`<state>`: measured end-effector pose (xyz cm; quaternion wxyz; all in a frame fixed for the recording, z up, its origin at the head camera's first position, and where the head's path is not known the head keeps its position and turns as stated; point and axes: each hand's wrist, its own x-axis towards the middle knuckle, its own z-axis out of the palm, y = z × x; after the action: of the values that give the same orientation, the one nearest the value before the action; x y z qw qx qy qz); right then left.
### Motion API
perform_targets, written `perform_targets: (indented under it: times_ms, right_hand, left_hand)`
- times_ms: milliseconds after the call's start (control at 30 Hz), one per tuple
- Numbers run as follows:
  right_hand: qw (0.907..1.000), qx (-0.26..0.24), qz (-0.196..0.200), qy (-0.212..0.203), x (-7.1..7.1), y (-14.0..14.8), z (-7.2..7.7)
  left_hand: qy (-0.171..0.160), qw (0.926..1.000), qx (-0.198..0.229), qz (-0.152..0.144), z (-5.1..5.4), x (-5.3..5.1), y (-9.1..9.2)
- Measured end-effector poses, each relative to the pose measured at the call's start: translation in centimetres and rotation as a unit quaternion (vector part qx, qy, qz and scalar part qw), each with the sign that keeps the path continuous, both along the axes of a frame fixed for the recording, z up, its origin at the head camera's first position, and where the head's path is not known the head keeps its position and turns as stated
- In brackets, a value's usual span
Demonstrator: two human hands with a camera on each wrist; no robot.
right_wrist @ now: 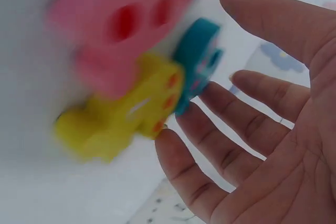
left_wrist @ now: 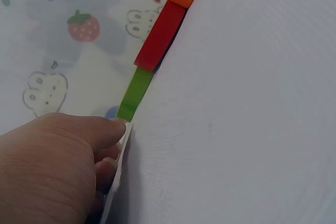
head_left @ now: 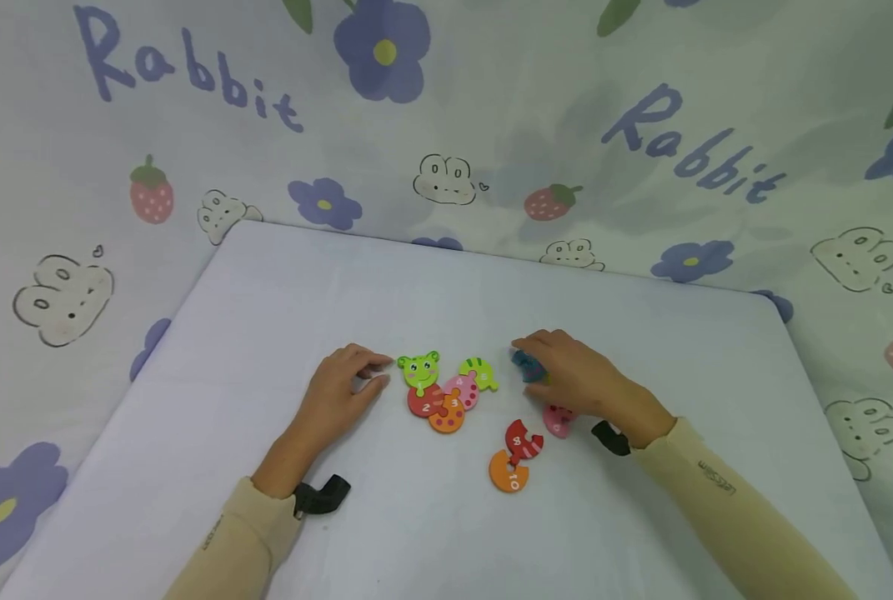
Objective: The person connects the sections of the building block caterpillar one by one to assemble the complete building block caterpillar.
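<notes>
A row of joined caterpillar puzzle pieces lies mid-table: a green smiling head piece (head_left: 419, 370), a red piece (head_left: 420, 403), an orange piece (head_left: 447, 418), a pink piece (head_left: 462, 393) and a striped green piece (head_left: 477, 372). My left hand (head_left: 341, 387) rests beside the head piece, thumb and fingers apart, holding nothing. Over the loose pieces at the right is my right hand (head_left: 581, 375). Its spread fingertips are at a teal piece (right_wrist: 197, 59) and a yellow piece (right_wrist: 102, 137), the thumb standing away. A spotted pink piece (head_left: 559, 421) lies partly under that hand.
Nearer the front, a red piece (head_left: 521, 446) marked 8 touches an orange piece (head_left: 508, 477) marked 10. White cloth covers the table (head_left: 386, 542). Behind it hangs a printed curtain (head_left: 491, 125). Each wrist carries a black strap end, such as the left strap (head_left: 324, 497).
</notes>
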<state>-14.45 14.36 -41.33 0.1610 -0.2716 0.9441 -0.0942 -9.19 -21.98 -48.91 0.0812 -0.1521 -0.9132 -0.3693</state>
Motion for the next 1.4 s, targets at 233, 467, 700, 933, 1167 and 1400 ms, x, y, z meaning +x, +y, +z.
perform_targets:
  times_ms: [233, 467, 700, 933, 1167, 1400]
  right_hand:
    - [0.9998, 0.005, -0.020, 0.002, 0.0, 1.9, -0.7]
    - [0.9996, 0.003, -0.021, 0.019, 0.2, 2.4, -0.9]
    - [0.9996, -0.006, -0.010, 0.025, 0.1, 1.8, -1.1]
    - [0.9996, -0.006, -0.009, 0.025, 0.3, 1.2, -1.1]
    - [0.9994, 0.005, -0.018, 0.028, 0.6, 1.2, -1.2]
    - [0.9988, -0.001, -0.019, 0.046, 1.3, 0.7, -0.8]
  left_hand:
    - [-0.012, 0.9999, 0.004, 0.002, 0.0, 0.1, -0.1]
    - [-0.001, 0.9999, 0.012, -0.001, 0.1, 0.1, 0.0]
    - [-0.007, 1.0000, 0.007, -0.003, 0.0, 0.0, 0.0]
    - [-0.007, 0.9999, 0.009, -0.001, 0.1, 0.1, 0.0]
    - [-0.004, 1.0000, 0.008, 0.001, 0.2, 0.2, 0.1]
    - [0.000, 1.0000, 0.010, 0.000, 0.2, 0.2, 0.0]
